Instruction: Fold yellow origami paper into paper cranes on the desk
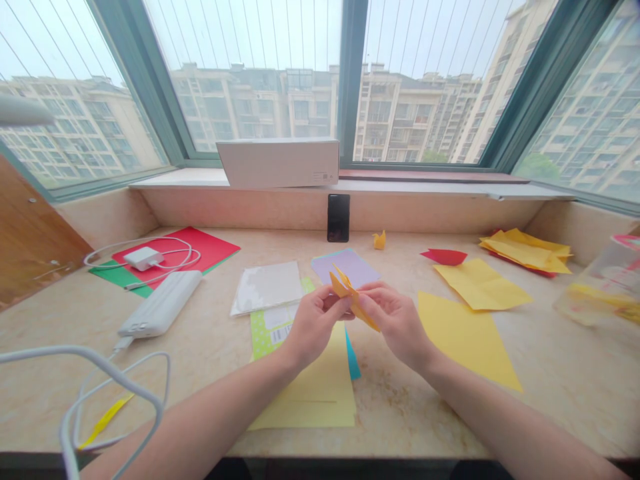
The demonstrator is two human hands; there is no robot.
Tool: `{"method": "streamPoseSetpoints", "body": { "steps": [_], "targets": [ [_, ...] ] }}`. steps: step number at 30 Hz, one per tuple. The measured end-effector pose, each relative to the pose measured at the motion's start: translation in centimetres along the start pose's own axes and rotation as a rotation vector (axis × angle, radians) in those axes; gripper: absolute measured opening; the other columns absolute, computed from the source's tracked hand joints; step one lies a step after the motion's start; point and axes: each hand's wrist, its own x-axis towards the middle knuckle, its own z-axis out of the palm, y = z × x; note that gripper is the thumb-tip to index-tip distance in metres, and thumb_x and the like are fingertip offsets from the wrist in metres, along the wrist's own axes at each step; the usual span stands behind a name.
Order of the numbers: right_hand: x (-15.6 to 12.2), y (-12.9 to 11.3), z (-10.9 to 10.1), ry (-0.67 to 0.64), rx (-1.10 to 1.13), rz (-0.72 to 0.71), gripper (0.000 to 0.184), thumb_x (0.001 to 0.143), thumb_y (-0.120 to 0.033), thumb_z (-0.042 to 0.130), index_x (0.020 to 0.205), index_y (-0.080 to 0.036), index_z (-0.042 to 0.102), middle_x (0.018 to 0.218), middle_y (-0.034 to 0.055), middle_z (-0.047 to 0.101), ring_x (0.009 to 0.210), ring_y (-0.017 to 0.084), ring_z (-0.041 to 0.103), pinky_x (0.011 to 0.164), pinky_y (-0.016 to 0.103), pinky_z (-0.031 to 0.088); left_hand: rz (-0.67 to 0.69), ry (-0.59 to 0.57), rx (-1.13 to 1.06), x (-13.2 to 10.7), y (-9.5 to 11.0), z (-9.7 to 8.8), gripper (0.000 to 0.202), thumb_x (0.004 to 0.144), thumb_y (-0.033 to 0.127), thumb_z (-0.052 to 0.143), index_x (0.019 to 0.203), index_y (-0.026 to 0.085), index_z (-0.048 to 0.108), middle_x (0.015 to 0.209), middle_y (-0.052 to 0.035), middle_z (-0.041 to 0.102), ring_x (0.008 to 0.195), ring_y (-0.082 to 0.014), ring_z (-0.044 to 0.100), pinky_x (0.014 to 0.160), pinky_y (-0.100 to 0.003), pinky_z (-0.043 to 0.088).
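Between my two hands, raised above the middle of the counter, is a folded piece of orange-yellow paper (342, 285) with thin points sticking up. My left hand (320, 320) pinches its left side, thumb pressed against the paper. On the other side my right hand (393, 317) grips the lower right part between thumb and fingers. Some fingertips are hidden behind the paper. Under my left forearm lie pale yellow sheets (310, 407), a green dotted packet (263, 330) and a sliver of blue paper (353, 357). Lilac paper (353, 263) lies just beyond the hands.
A small folded yellow figure (379, 240) stands near a leaning black phone (339, 218). Yellow sheets (465, 340) and a red folded piece (444, 256) lie right, beside a clear plastic container (605, 287). At left are a white power bank (161, 305), cables and red paper (215, 247).
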Motion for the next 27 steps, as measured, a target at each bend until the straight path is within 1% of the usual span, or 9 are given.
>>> {"method": "streamPoseSetpoints", "body": {
  "steps": [3,7,10,13,17,19,23,25,27],
  "targets": [
    [0.33,0.31,0.02,0.015,0.180,0.133,0.025,0.082,-0.045,0.073,0.087,-0.020,0.073,0.093,0.0055,0.073,0.087,0.021,0.068,0.080,0.035,0.054,0.045,-0.026,0.031,0.26,-0.25,-0.12,0.023,0.086,0.035,0.071,0.099,0.016,0.072,0.100,-0.0082,0.076,0.085,-0.0215,0.071,0.073,-0.032,0.058],
    [0.68,0.42,0.04,0.066,0.371,0.210,0.038,0.071,-0.040,0.084,0.101,-0.024,0.067,0.089,0.0009,0.074,0.087,0.019,0.069,0.083,0.034,0.053,0.083,-0.023,0.053,0.47,-0.33,-0.20,0.022,0.086,0.033,0.070,0.099,0.016,0.072,0.096,-0.0075,0.074,0.083,-0.0188,0.068,0.069,-0.028,0.056],
    [0.67,0.12,0.03,-0.030,0.392,0.267,0.044,0.076,-0.042,0.080,0.113,-0.023,0.068,0.098,0.0035,0.075,0.095,0.021,0.069,0.092,0.038,0.050,0.094,-0.024,0.094,0.45,-0.15,-0.21,0.019,0.087,0.031,0.069,0.093,0.014,0.071,0.081,-0.0047,0.071,0.072,-0.0144,0.063,0.066,-0.025,0.052],
    [0.53,-0.09,0.07,-0.113,0.400,0.268,0.035,0.081,-0.044,0.075,0.108,-0.022,0.072,0.102,0.0053,0.076,0.099,0.023,0.068,0.096,0.041,0.049,0.092,-0.033,0.137,0.41,0.02,-0.23,0.019,0.087,0.030,0.068,0.092,0.013,0.071,0.072,-0.0025,0.067,0.063,-0.0116,0.058,0.063,-0.024,0.048],
    [0.41,0.13,0.11,-0.082,0.403,0.256,0.027,0.081,-0.041,0.076,0.101,-0.022,0.074,0.098,0.0047,0.077,0.093,0.022,0.069,0.092,0.040,0.050,0.086,-0.045,0.139,0.44,-0.03,-0.27,0.021,0.088,0.032,0.068,0.094,0.012,0.068,0.076,-0.0036,0.067,0.064,-0.0118,0.057,0.061,-0.024,0.047],
    [0.40,0.27,0.08,-0.107,0.417,0.258,0.024,0.082,-0.039,0.075,0.098,-0.021,0.075,0.095,0.0051,0.077,0.089,0.021,0.069,0.091,0.040,0.051,0.090,-0.053,0.128,0.45,-0.14,-0.26,0.022,0.088,0.034,0.068,0.093,0.012,0.066,0.077,-0.0037,0.067,0.064,-0.0121,0.058,0.061,-0.024,0.047],
    [0.42,0.25,-0.07,-0.150,0.471,0.231,0.020,0.080,-0.037,0.077,0.091,-0.021,0.076,0.106,0.0057,0.074,0.090,0.021,0.068,0.086,0.038,0.053,0.080,-0.103,0.121,0.36,-0.30,-0.21,0.026,0.089,0.038,0.068,0.097,0.013,0.064,0.079,-0.0040,0.067,0.067,-0.0130,0.059,0.063,-0.024,0.048],
    [0.46,0.19,-0.20,-0.137,0.466,0.245,0.019,0.078,-0.036,0.079,0.089,-0.020,0.076,0.101,0.0049,0.075,0.086,0.019,0.068,0.083,0.036,0.053,0.075,-0.133,0.138,0.31,-0.33,-0.22,0.026,0.089,0.038,0.067,0.098,0.013,0.065,0.081,-0.0046,0.067,0.069,-0.0132,0.060,0.064,-0.025,0.049],
    [0.52,0.19,-0.34,-0.103,0.454,0.266,0.021,0.076,-0.034,0.081,0.090,-0.020,0.074,0.089,0.0028,0.075,0.081,0.018,0.068,0.079,0.034,0.053,0.072,-0.150,0.155,0.27,-0.33,-0.25,0.028,0.089,0.039,0.067,0.100,0.013,0.066,0.084,-0.0055,0.068,0.070,-0.0136,0.060,0.066,-0.025,0.049]
  ]
}}
